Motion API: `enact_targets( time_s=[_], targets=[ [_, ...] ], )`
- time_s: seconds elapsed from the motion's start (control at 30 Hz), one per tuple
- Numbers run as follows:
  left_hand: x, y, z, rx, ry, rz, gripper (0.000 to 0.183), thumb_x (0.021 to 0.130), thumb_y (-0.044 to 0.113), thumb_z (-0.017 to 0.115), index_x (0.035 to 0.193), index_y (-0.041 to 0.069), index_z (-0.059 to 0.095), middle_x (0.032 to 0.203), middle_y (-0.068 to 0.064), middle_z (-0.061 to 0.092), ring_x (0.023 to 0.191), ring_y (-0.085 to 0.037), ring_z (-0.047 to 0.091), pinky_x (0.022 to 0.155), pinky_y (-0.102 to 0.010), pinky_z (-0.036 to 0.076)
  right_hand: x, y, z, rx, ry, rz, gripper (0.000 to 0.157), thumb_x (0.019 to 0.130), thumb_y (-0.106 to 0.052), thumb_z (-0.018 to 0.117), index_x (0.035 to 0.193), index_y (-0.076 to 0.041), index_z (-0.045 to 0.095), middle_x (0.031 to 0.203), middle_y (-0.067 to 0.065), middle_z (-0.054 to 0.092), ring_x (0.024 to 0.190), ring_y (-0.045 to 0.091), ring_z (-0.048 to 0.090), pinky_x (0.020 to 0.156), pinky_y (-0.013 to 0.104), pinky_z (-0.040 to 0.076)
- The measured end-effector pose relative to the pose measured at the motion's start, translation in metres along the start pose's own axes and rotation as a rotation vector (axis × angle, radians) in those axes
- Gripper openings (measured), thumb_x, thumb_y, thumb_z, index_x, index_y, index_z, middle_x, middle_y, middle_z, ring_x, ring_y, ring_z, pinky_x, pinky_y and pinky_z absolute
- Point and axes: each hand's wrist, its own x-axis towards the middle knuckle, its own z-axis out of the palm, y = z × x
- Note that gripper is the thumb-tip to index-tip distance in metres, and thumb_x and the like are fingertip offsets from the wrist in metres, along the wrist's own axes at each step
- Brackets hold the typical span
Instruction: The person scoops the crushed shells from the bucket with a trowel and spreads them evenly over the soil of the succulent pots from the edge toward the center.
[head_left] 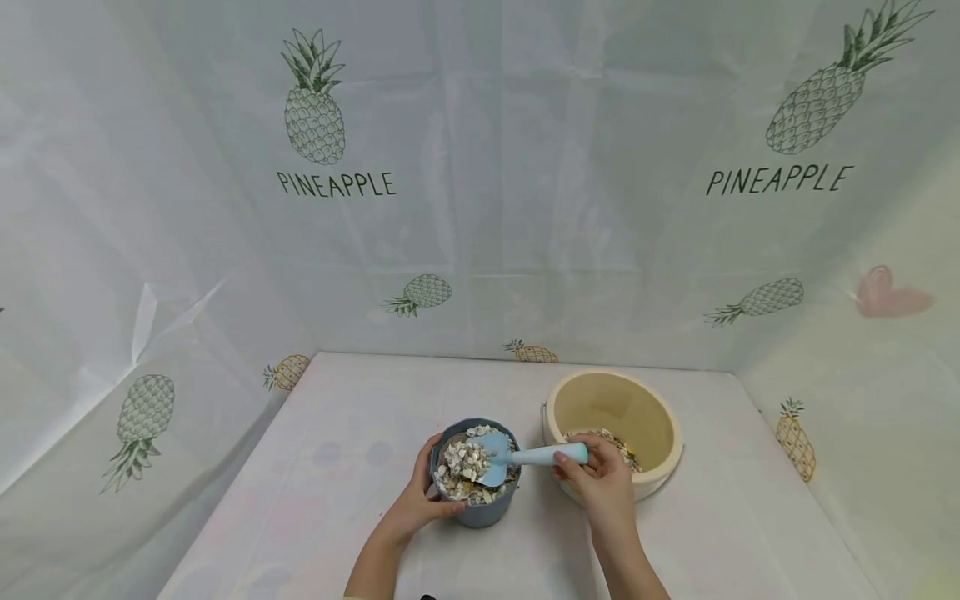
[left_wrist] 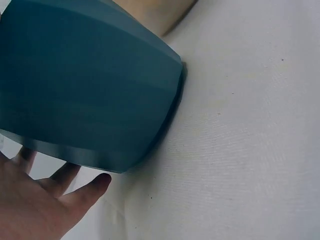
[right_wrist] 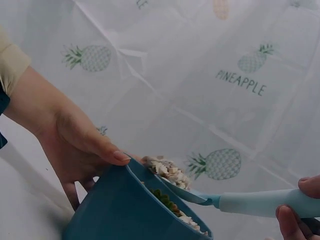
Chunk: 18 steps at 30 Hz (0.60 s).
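Observation:
A blue-grey pot (head_left: 483,515) stands on the table, filled near its rim with pale flaky chips (head_left: 453,490). My left hand (head_left: 412,504) holds it from the left, thumb at the near rim and fingers round the side. In the left wrist view the pot wall (left_wrist: 85,80) looks dark teal. My right hand (head_left: 606,483) grips the handle of a light blue hand shovel (head_left: 536,456). Over the pot's opening, its blade carries a heap of chips (right_wrist: 170,172). Small green leaves (right_wrist: 162,197) show inside the pot in the right wrist view.
Just behind my right hand stands a cream bucket (head_left: 671,467) with more chips (head_left: 618,442) at its bottom and a handle along its side. The table (head_left: 352,400) has a white cover. Pineapple-print sheeting (head_left: 525,250) surrounds it at the back and sides.

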Motion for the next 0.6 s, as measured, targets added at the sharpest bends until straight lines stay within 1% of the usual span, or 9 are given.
enact_targets(
  time_s=[0.1,0.23,0.3,0.43,0.53,0.6],
  targets=[
    [-0.003,0.001,0.0,0.01,0.005,-0.007,0.109,0.078,0.01,0.083,0.156,0.027,0.009,0.159,-0.02,-0.015,0.141,-0.053,-0.004,0.105,-0.068,0.026,0.003,0.0,0.002,-0.04,-0.029,0.003,0.031,0.082,0.011,0.071,0.11,0.011,0.059,0.09,0.018,0.067,0.07,0.022,0.068,0.067,0.031,0.058],
    [-0.005,0.0,0.0,0.032,0.023,-0.016,0.107,0.079,0.013,0.083,0.156,0.027,0.01,0.158,-0.022,-0.019,0.138,-0.058,-0.004,0.105,-0.069,0.024,0.005,0.0,0.006,-0.076,-0.057,0.009,0.031,0.082,0.011,0.071,0.11,0.011,0.058,0.09,0.017,0.068,0.069,0.02,0.068,0.067,0.031,0.058],
    [-0.007,0.0,0.0,0.032,0.029,-0.019,0.106,0.08,0.014,0.082,0.156,0.027,0.01,0.157,-0.024,-0.018,0.138,-0.059,-0.004,0.105,-0.069,0.024,0.006,0.0,0.007,-0.093,-0.069,0.013,0.032,0.082,0.011,0.07,0.111,0.011,0.058,0.091,0.016,0.068,0.07,0.02,0.068,0.068,0.03,0.058],
    [-0.01,-0.002,0.0,0.029,0.039,-0.013,0.103,0.082,0.012,0.08,0.156,0.025,0.01,0.157,-0.027,-0.016,0.137,-0.061,-0.003,0.104,-0.068,0.027,0.006,-0.003,0.01,-0.112,-0.092,0.021,0.034,0.082,0.01,0.071,0.114,0.011,0.057,0.093,0.016,0.069,0.072,0.02,0.068,0.069,0.031,0.058],
    [-0.01,0.001,0.0,0.041,0.055,-0.013,0.105,0.079,0.011,0.082,0.156,0.024,0.012,0.158,-0.026,-0.013,0.138,-0.06,-0.002,0.104,-0.069,0.026,0.007,-0.004,0.013,-0.106,-0.11,0.024,0.035,0.082,0.01,0.071,0.114,0.011,0.057,0.093,0.016,0.068,0.072,0.021,0.068,0.069,0.031,0.058],
    [-0.008,0.003,0.0,0.054,0.06,-0.006,0.107,0.076,0.012,0.084,0.156,0.025,0.015,0.159,-0.024,-0.008,0.14,-0.056,0.0,0.104,-0.07,0.024,0.007,-0.005,0.014,-0.095,-0.119,0.026,0.035,0.082,0.01,0.072,0.114,0.011,0.058,0.093,0.016,0.068,0.071,0.021,0.068,0.069,0.032,0.058]
  ],
)
